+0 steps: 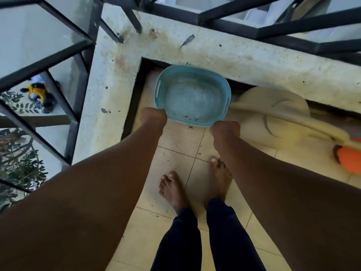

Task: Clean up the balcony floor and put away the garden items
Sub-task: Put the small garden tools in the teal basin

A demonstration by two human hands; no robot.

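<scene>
Head view: left hand and right hand each clasp the near rim of a blue basket, held above the tiled floor, just beside the concrete ledge.

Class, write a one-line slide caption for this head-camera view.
Both hands, left and right, hold a blue basket by its near rim above the tiled balcony floor.

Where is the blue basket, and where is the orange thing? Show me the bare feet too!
blue basket (192, 94), head view, on its inside bottom.
orange thing (349, 160), head view, on its rounded side.
bare feet (172, 189), head view, top of one foot.
</scene>
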